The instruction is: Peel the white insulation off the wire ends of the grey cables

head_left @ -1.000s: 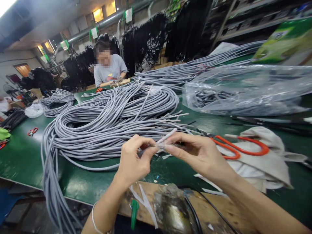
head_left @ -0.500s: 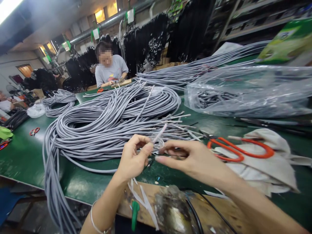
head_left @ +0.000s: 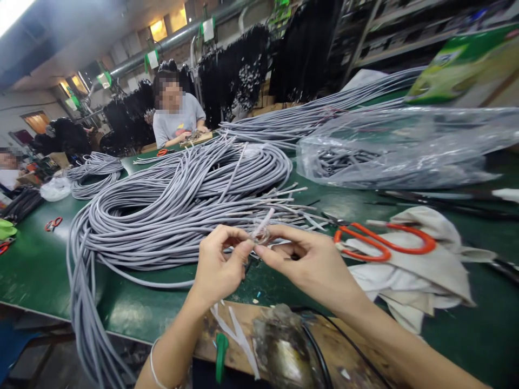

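Observation:
My left hand (head_left: pixel 219 267) and my right hand (head_left: pixel 312 265) meet over the green table (head_left: pixel 36 265), both pinching the stripped end of a grey cable (head_left: pixel 261 231) between thumb and forefinger. A pale sheath piece and thin wire strands stick up from the pinch. The cable runs back into a large bundle of grey cables (head_left: pixel 174 208) coiled just behind my hands. Orange-handled scissors (head_left: pixel 381 240) lie on a white cloth (head_left: pixel 425 265) to the right of my right hand.
A clear plastic bag (head_left: pixel 397 148) of dark parts lies at the back right. A wooden board (head_left: pixel 259 337) with a green clip and white strips sits at the near edge. A person in a grey shirt (head_left: pixel 176 116) works across the table. Smaller red scissors (head_left: pixel 52 222) lie at left.
My right hand opened away from the cable end half a second ago and has closed back on it beside the left hand. The view has shifted slightly.

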### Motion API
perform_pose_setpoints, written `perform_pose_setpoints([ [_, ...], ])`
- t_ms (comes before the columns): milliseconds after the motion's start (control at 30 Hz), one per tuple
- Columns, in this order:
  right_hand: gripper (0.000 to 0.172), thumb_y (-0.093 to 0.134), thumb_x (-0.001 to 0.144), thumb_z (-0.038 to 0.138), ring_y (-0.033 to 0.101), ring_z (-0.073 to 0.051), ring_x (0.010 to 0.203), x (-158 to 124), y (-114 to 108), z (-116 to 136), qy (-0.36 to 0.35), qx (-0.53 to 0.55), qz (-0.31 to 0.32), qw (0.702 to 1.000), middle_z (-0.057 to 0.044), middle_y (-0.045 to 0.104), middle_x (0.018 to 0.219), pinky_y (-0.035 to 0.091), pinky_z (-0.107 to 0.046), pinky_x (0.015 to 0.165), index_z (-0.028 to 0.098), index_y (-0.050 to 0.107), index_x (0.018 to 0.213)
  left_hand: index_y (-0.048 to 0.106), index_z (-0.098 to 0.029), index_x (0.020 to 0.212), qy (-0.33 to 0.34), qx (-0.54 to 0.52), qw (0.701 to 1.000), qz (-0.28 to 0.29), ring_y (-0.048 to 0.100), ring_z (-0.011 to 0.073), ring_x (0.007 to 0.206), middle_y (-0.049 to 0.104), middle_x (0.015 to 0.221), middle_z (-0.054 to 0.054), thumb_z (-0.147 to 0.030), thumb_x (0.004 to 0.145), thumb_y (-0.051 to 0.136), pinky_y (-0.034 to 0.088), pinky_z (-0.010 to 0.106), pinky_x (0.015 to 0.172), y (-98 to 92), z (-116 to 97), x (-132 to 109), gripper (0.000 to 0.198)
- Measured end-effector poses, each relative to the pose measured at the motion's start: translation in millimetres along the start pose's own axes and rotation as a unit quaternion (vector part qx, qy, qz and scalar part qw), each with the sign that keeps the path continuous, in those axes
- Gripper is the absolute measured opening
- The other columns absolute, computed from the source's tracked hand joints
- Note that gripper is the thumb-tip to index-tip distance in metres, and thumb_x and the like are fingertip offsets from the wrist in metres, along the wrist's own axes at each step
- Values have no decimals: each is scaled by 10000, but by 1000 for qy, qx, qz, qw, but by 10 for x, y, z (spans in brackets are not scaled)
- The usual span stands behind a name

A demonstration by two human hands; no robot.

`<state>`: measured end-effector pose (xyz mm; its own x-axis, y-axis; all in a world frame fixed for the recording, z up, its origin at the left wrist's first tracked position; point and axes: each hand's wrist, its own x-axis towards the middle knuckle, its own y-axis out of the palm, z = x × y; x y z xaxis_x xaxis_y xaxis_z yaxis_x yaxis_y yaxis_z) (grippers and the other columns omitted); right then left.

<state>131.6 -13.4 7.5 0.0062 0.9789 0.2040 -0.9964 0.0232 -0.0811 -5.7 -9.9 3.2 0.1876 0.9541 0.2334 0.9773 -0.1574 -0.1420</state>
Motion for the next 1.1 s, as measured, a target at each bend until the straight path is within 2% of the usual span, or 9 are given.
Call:
perform_pose_setpoints([
  [100, 168, 603, 585, 341, 282, -60, 359, -6, 4, 12, -9, -13, -1, 1000, 39, 415, 426, 178, -216, 337, 177, 601, 618, 563, -142, 792, 12, -3, 1000, 3, 424, 35, 448, 493, 704, -7, -351, 796, 590, 331, 128, 331, 12, 1, -2, 210],
  [200, 158, 572, 625, 334, 293, -73, 373, -6, -1, 5, -55, -57, -20, 997, 32, 400, 418, 205, -225, 347, 193, 569, 553, 572, -137, 797, 20, 6, 1000, 6, 460, 45, 491, 523, 772, 17, -309, 801, 577, 376, 128, 352, 7, 0, -8, 173],
  [267, 213, 547, 652, 335, 291, -78, 376, -6, -9, -6, -88, -100, -37, 990, 34, 360, 396, 217, -231, 359, 200, 524, 489, 590, -137, 805, 37, 31, 999, 11, 511, 76, 562, 547, 804, 34, -273, 793, 582, 416, 143, 387, -9, -12, -15, 137],
  [367, 208, 523, 667, 318, 334, -89, 389, -9, -22, -26, -117, -142, -55, 981, 21, 412, 408, 261, -236, 378, 197, 554, 501, 621, -146, 828, 82, 110, 990, 13, 568, 133, 715, 593, 827, 50, -179, 760, 599, 465, 176, 493, -36, -52, -24, 79],
  [567, 189, 516, 668, 302, 363, -100, 398, -24, -27, -42, -126, -157, -82, 976, 18, 431, 417, 299, -245, 401, 200, 578, 521, 633, -166, 884, 142, 173, 975, 14, 567, 161, 785, 618, 869, 66, -111, 806, 514, 474, 224, 573, -48, -63, -25, 153],
  [800, 175, 527, 660, 295, 345, -96, 394, -23, 0, -49, -138, -154, -105, 973, 21, 438, 424, 294, -250, 406, 211, 550, 508, 589, -171, 853, 161, 215, 963, 40, 532, 170, 811, 539, 859, 58, -77, 833, 422, 459, 295, 748, -74, -63, -14, 193],
  [867, 202, 532, 666, 312, 336, -92, 388, -19, 1, -46, -135, -152, -103, 974, 22, 426, 416, 283, -251, 401, 213, 533, 491, 567, -170, 813, 147, 187, 970, 59, 515, 173, 819, 529, 834, 52, -88, 826, 435, 437, 296, 762, -88, -79, -4, 156],
  [967, 193, 539, 652, 325, 328, -89, 377, -7, -3, -39, -123, -140, -94, 978, 30, 399, 400, 275, -248, 394, 213, 557, 495, 542, -168, 731, 110, 87, 985, 97, 482, 161, 768, 496, 770, 36, -160, 822, 483, 413, 283, 714, -104, -83, 15, 108],
  [1100, 163, 549, 605, 338, 425, -114, 402, 37, -11, -37, -71, -85, -70, 991, 6, 505, 439, 323, -248, 399, 209, 588, 512, 510, -158, 599, 48, -68, 989, 123, 421, 122, 656, 432, 740, 20, -349, 752, 637, 371, 237, 557, -109, -66, 37, 276],
])
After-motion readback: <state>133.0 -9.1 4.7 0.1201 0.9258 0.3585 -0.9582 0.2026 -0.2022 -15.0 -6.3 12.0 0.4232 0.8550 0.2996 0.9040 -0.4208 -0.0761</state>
